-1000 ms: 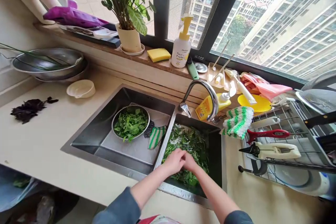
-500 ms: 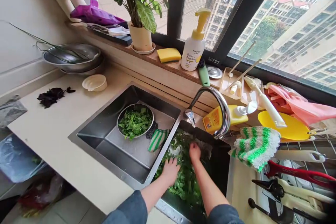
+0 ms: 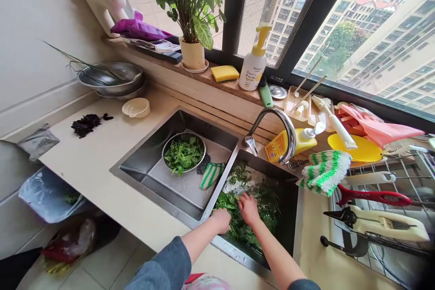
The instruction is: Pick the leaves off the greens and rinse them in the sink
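Note:
Leafy greens (image 3: 251, 235) lie in water in the right sink basin (image 3: 288, 217). My left hand (image 3: 221, 220) is closed, knuckles up, over the greens beside the divider; its fingertips are hidden, with leaves right at them. To its right, my right hand (image 3: 248, 209) touches the leaves with its fingers a little apart. White foam or glare shows on the water beyond it. In the left basin (image 3: 142, 163), a round metal bowl (image 3: 164, 159) holds more picked greens (image 3: 183, 153), next to a green-and-white striped cloth (image 3: 211, 175) and a dark scrubber (image 3: 204, 163).
A curved faucet (image 3: 290, 131) stands behind the basins, near a yellow bottle (image 3: 277, 146). A striped towel (image 3: 326, 172) hangs at right by a dish rack (image 3: 370, 253). On the left counter are dark leaves (image 3: 86, 125), a cream bowl (image 3: 136, 108) and stacked metal basins (image 3: 112, 82).
My left hand has gone from spread fingers to a closed shape. My right hand has come lower and nearer the left, its fingers loosening. The camera view has shifted.

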Action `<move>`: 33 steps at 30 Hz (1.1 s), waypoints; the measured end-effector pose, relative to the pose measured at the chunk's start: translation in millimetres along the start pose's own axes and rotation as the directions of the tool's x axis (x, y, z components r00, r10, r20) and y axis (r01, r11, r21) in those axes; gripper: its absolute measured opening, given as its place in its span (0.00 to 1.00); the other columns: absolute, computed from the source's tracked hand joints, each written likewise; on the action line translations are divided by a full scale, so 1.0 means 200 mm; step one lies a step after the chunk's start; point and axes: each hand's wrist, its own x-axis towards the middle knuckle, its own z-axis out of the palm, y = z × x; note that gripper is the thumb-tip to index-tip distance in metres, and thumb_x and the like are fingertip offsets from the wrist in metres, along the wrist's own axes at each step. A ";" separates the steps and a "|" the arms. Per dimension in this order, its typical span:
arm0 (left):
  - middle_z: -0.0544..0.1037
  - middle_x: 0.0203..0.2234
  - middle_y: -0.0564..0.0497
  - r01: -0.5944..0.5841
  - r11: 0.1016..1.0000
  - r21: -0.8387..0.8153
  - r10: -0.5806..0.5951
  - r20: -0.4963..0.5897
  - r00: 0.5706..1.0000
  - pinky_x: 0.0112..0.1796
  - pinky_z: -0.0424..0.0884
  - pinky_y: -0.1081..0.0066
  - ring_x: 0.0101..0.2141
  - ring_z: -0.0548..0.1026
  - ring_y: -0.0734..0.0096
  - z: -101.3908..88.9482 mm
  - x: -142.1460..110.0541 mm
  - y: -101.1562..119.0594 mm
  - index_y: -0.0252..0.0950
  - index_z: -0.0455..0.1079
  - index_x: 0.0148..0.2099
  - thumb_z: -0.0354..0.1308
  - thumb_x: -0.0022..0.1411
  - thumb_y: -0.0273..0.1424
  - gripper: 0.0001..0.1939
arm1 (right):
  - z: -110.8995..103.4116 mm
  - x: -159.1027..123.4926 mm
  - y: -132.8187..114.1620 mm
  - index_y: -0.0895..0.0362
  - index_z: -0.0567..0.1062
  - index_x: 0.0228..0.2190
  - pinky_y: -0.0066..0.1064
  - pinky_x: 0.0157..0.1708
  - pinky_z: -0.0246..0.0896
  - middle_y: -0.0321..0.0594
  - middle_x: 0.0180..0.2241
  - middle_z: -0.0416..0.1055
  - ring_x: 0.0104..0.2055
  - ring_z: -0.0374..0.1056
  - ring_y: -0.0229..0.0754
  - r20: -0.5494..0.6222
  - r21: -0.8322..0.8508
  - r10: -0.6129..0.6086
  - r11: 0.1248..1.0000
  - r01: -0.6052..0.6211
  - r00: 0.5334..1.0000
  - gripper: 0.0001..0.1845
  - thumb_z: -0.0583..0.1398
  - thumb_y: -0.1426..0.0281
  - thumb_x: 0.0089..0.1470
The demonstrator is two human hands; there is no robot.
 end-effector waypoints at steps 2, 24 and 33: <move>0.72 0.43 0.38 0.025 1.000 0.006 -0.025 -0.046 0.999 0.44 0.65 0.53 0.45 0.70 0.47 -0.04 -0.02 0.00 0.37 0.72 0.45 0.56 0.49 0.32 0.18 | -0.07 -0.06 0.00 0.55 0.76 0.35 0.43 0.50 0.52 0.48 0.51 0.63 0.54 0.57 0.50 -0.132 0.131 -0.056 0.989 0.073 0.990 0.16 0.51 0.66 0.52; 0.72 0.45 0.49 -0.451 0.852 -0.266 0.265 -0.524 0.809 0.49 0.61 0.69 0.47 0.68 0.66 -0.28 -0.12 0.21 0.37 0.73 0.39 0.55 0.53 0.31 0.10 | -0.46 -0.34 -0.10 0.60 0.73 0.31 0.28 0.28 0.66 0.42 0.27 0.73 0.26 0.70 0.37 0.346 0.937 0.116 0.000 -0.349 0.931 0.18 0.63 0.57 0.44; 0.76 0.30 0.53 -0.421 0.878 -0.230 0.302 -0.418 0.857 0.36 0.64 0.74 0.33 0.71 0.70 -0.31 -0.15 0.21 0.36 0.73 0.36 0.50 0.58 0.35 0.13 | -0.49 -0.38 -0.13 0.53 0.74 0.38 0.43 0.50 0.54 0.45 0.45 0.68 0.50 0.60 0.49 -0.401 0.278 -0.213 0.898 0.340 0.891 0.16 0.55 0.59 0.52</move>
